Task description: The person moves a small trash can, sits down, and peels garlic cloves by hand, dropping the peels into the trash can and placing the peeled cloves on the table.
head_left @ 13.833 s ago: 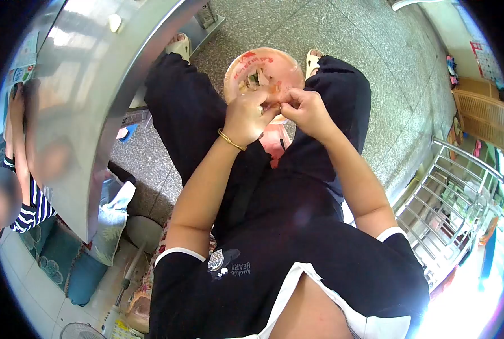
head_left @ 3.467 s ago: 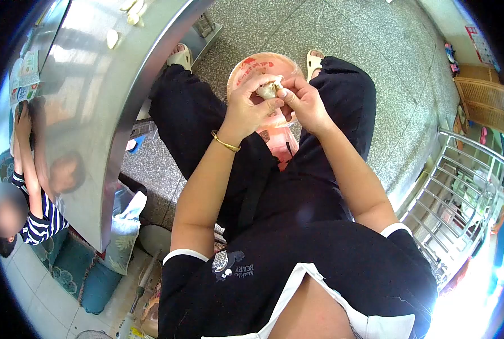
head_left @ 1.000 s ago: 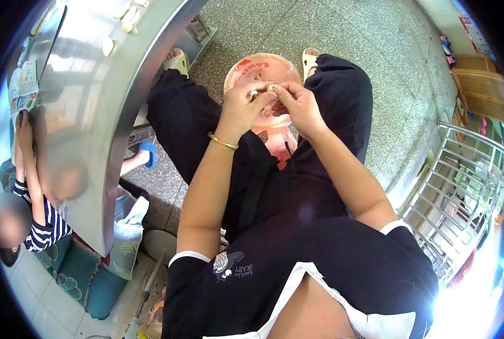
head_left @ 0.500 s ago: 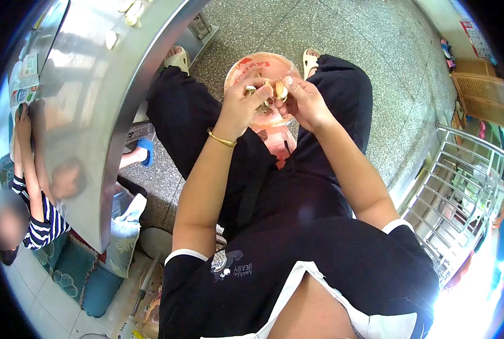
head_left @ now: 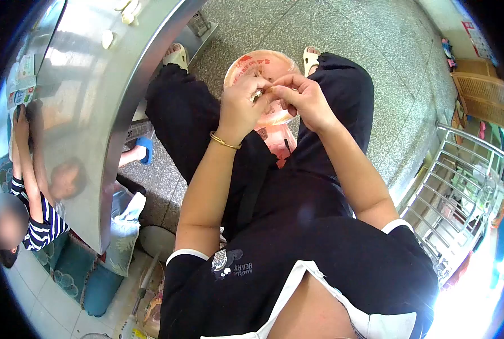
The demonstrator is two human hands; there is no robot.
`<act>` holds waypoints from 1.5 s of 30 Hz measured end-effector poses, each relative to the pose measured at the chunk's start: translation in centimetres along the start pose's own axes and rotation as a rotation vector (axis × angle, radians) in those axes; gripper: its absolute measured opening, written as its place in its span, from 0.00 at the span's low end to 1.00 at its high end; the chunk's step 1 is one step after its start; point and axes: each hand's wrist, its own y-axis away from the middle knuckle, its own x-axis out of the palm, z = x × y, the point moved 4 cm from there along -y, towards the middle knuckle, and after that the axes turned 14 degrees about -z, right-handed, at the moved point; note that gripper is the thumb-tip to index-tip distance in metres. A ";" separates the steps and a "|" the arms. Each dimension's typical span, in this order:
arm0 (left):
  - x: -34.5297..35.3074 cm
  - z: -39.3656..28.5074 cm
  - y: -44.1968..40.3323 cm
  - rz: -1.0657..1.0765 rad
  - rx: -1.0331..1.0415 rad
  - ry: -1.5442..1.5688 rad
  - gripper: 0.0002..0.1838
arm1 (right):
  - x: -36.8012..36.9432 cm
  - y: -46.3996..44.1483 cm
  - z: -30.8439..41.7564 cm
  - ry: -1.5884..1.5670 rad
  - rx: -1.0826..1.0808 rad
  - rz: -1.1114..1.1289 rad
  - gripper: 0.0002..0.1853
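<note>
My left hand (head_left: 240, 107), with a gold bangle (head_left: 225, 140) at its wrist, is closed around a small pale piece (head_left: 257, 95) that shows between the curled fingers. My right hand (head_left: 308, 103) meets it, thumb and fingers pinched together at a small brownish piece (head_left: 271, 90) mostly covered by the fingertips. It may be a garlic clove in its skin, but I cannot tell for sure. Both hands are above a pinkish plastic basin (head_left: 273, 59) with red lettering, which stands between my knees. Some scraps seem to lie inside it.
A metal-topped table (head_left: 88, 73) on the left carries several pale peeled pieces (head_left: 107, 39). Across it, a person in a striped top (head_left: 46, 223) reaches toward a printed packet (head_left: 23, 85). A metal rack (head_left: 450, 192) stands at the right on the speckled floor (head_left: 399, 85).
My hands have drawn together. The brown and white piece that showed at my right fingertips is now mostly hidden, and my left hand has turned with its back more upward.
</note>
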 end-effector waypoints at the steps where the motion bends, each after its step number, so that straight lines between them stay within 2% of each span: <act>1: 0.0 0.1 0.0 -0.021 0.082 -0.014 0.09 | 0.0 0.0 0.0 0.001 0.001 0.001 0.11; 2: 0.0 -0.2 0.0 -0.043 0.164 -0.029 0.09 | 0.0 0.0 0.1 0.046 -0.023 -0.007 0.10; 3: 0.0 -0.3 0.0 -0.044 0.162 -0.030 0.09 | 0.0 0.0 0.2 0.090 -0.048 -0.015 0.09; 5: 0.1 0.3 0.2 -0.003 -0.060 0.074 0.09 | 0.1 0.0 0.6 0.099 -0.072 -0.009 0.08; 6: 0.0 0.3 0.1 -0.003 -0.061 0.073 0.09 | 0.1 0.0 0.8 0.108 -0.098 -0.006 0.08; 8: 0.2 1.2 0.1 0.064 -0.338 0.299 0.09 | 0.2 -0.1 0.2 0.084 -0.109 -0.025 0.08; 9: 0.2 1.4 0.1 0.064 -0.338 0.298 0.09 | 0.2 -0.2 -0.1 0.062 -0.121 -0.045 0.08; 12: 0.4 2.4 0.0 0.033 -0.457 0.742 0.04 | 0.5 -0.4 -0.5 0.174 -0.173 -0.085 0.08; 15: 0.7 2.4 0.2 0.069 -0.575 0.912 0.04 | 0.7 -0.7 -0.7 0.244 -0.197 -0.128 0.09; 18: 0.8 2.3 0.4 0.045 -0.674 0.915 0.05 | 0.7 -0.8 -0.2 0.312 -0.267 -0.165 0.09; 22: 1.1 2.8 0.4 -0.033 -0.703 0.899 0.08 | 0.5 -0.7 -0.3 0.261 -0.250 -0.204 0.09; 28: 1.1 3.0 0.6 -0.033 -0.689 0.811 0.10 | 1.1 0.4 0.9 0.162 -0.437 -0.169 0.08; 31: 0.8 2.8 0.4 -0.067 -0.578 0.643 0.10 | 0.8 0.7 1.5 0.341 -0.439 -0.178 0.07; 33: 0.6 2.4 0.5 -0.002 -0.565 0.487 0.09 | 0.9 0.9 2.0 0.466 -0.547 -0.146 0.06; 36: 0.8 2.5 0.6 0.035 -0.530 0.490 0.10 | 0.9 1.1 2.4 0.542 -0.565 -0.115 0.05; 40: 0.7 1.9 0.7 0.078 -0.540 0.499 0.11 | 0.7 1.0 2.1 0.536 -0.574 -0.120 0.05; 45: 0.7 1.5 0.5 0.068 -0.498 0.578 0.13 | 0.3 0.4 1.1 0.335 -0.415 -0.165 0.03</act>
